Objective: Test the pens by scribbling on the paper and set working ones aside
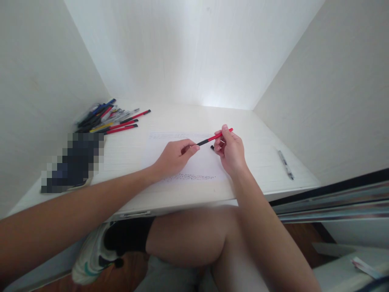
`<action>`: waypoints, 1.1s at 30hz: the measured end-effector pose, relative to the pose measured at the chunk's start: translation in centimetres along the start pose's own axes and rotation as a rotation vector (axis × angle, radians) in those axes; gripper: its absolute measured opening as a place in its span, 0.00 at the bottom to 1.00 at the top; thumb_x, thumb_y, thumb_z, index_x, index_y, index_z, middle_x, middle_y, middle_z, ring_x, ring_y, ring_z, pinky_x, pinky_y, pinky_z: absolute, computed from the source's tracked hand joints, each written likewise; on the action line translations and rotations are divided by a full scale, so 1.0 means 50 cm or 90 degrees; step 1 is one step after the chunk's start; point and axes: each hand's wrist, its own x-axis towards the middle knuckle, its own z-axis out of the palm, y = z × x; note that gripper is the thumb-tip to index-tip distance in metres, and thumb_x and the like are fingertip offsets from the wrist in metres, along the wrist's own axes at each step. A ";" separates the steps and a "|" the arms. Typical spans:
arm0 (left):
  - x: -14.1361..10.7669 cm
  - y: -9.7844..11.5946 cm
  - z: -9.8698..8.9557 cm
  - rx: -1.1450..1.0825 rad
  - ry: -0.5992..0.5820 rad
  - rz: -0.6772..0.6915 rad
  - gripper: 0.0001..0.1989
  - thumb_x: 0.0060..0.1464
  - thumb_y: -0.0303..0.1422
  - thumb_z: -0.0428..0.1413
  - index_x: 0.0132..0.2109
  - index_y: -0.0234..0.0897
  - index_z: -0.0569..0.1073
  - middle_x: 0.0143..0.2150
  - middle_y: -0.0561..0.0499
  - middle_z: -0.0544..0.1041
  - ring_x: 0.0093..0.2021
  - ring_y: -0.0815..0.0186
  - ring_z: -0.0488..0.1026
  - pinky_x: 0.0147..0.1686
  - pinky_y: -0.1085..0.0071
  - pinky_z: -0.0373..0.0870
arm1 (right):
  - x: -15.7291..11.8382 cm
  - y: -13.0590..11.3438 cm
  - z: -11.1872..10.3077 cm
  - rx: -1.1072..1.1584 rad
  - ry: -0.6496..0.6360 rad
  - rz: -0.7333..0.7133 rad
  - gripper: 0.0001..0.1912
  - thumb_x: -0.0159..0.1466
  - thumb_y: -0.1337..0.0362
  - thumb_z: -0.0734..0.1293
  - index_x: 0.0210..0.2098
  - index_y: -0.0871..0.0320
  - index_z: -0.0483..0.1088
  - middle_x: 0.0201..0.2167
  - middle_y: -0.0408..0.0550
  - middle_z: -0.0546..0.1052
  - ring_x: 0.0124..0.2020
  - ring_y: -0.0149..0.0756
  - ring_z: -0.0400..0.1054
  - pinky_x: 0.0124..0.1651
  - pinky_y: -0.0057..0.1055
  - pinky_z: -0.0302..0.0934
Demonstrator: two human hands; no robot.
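Worn on the head, the camera looks forward and down from close above a white desktop (170, 115). The left hand (176, 157) and right hand (232, 153) fall mid-view, their forearms (91, 207) entering at 8 and 5 o'clock; a bent leg (188, 235) sits at 6, a pale back panel (194, 48) at 12.

At 9 o'clock, pixelation obscures a dark object (79, 159); at 8, the frame edge cuts off the left forearm (91, 201). Handwriting (191, 177) on the sheet (205, 164) is illegibly small. The right hand (232, 153) partly hides the red-and-black pen (212, 138) and a small black item (212, 148).
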 end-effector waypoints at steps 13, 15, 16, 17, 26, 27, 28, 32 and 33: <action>0.005 0.001 -0.010 0.084 -0.026 0.030 0.18 0.68 0.37 0.47 0.29 0.39 0.68 0.24 0.55 0.65 0.28 0.67 0.62 0.31 0.69 0.57 | -0.002 0.011 0.009 0.017 -0.027 0.027 0.23 0.65 0.44 0.72 0.27 0.57 0.73 0.21 0.44 0.73 0.19 0.26 0.57 0.20 0.29 0.44; 0.007 0.001 -0.010 0.077 -0.043 0.010 0.18 0.68 0.37 0.47 0.28 0.39 0.67 0.24 0.56 0.64 0.27 0.67 0.61 0.30 0.69 0.56 | 0.001 0.014 0.007 0.022 -0.030 0.024 0.23 0.64 0.44 0.73 0.27 0.57 0.73 0.20 0.43 0.74 0.19 0.25 0.58 0.20 0.28 0.45; 0.008 0.002 -0.010 0.072 -0.052 -0.003 0.18 0.68 0.37 0.47 0.28 0.39 0.66 0.23 0.56 0.63 0.27 0.67 0.61 0.29 0.70 0.56 | 0.001 0.015 0.005 0.028 -0.034 0.021 0.23 0.64 0.44 0.74 0.27 0.57 0.73 0.20 0.43 0.74 0.19 0.25 0.58 0.20 0.28 0.45; 0.008 0.004 -0.010 0.063 -0.059 -0.018 0.18 0.68 0.36 0.48 0.28 0.39 0.66 0.23 0.56 0.63 0.26 0.68 0.60 0.28 0.70 0.55 | 0.002 0.015 0.004 0.033 -0.040 0.017 0.23 0.63 0.44 0.74 0.27 0.57 0.74 0.20 0.43 0.74 0.19 0.25 0.58 0.20 0.28 0.46; 0.007 0.023 -0.006 -0.252 -0.152 -0.287 0.18 0.72 0.36 0.49 0.30 0.40 0.62 0.19 0.60 0.51 0.17 0.73 0.48 0.18 0.75 0.45 | 0.002 0.013 -0.002 -0.011 -0.054 -0.017 0.25 0.62 0.40 0.74 0.27 0.56 0.73 0.21 0.43 0.75 0.19 0.26 0.60 0.21 0.28 0.50; 0.007 0.021 -0.006 -0.286 -0.160 -0.302 0.18 0.72 0.35 0.50 0.30 0.40 0.62 0.20 0.61 0.50 0.17 0.74 0.47 0.18 0.76 0.45 | 0.002 0.014 -0.003 -0.018 -0.055 -0.023 0.25 0.62 0.40 0.74 0.27 0.56 0.73 0.21 0.43 0.75 0.19 0.26 0.61 0.21 0.28 0.51; 0.008 0.018 -0.006 -0.310 -0.166 -0.314 0.18 0.71 0.35 0.51 0.30 0.40 0.63 0.20 0.61 0.50 0.17 0.74 0.46 0.17 0.77 0.44 | 0.002 0.015 -0.004 -0.024 -0.057 -0.031 0.25 0.62 0.40 0.73 0.27 0.56 0.73 0.21 0.42 0.75 0.19 0.26 0.61 0.21 0.28 0.51; 0.013 0.004 -0.012 -0.404 -0.218 -0.350 0.17 0.70 0.36 0.53 0.30 0.39 0.64 0.22 0.61 0.47 0.17 0.75 0.44 0.16 0.78 0.42 | 0.001 0.016 -0.010 -0.023 -0.073 -0.071 0.25 0.62 0.40 0.74 0.27 0.55 0.75 0.21 0.42 0.75 0.19 0.26 0.62 0.21 0.27 0.53; 0.014 0.002 -0.014 -0.435 -0.236 -0.360 0.17 0.71 0.36 0.53 0.31 0.39 0.64 0.22 0.61 0.47 0.18 0.74 0.44 0.15 0.79 0.42 | 0.001 0.015 -0.012 -0.022 -0.079 -0.082 0.24 0.62 0.40 0.75 0.27 0.56 0.75 0.21 0.43 0.76 0.19 0.26 0.62 0.21 0.27 0.54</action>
